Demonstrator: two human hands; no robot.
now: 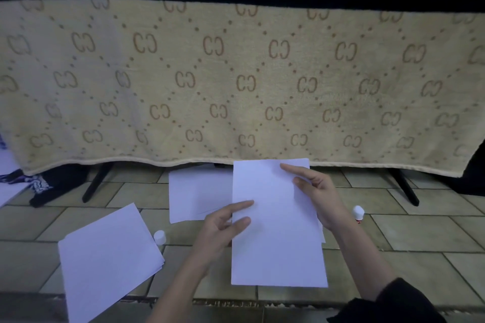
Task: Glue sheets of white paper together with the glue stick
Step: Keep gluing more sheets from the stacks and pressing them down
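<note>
A white sheet of paper (275,238) is held upright-long in front of me above the tiled floor. My left hand (223,225) pinches its left edge, with the fingers lying on the front. My right hand (315,194) grips its upper right edge, with the index finger stretched across the top. Another edge of paper shows just behind the sheet on the right. The glue stick (358,214), with a white cap, stands on the floor just right of my right wrist. A loose white cap (159,237) sits on the floor to the left.
A stack of white sheets (107,262) lies at the lower left, and another sheet (196,194) lies flat behind my left hand. A beige patterned blanket (236,81) hangs over a rack with black legs (405,186). Dark cloth (52,186) lies at the left.
</note>
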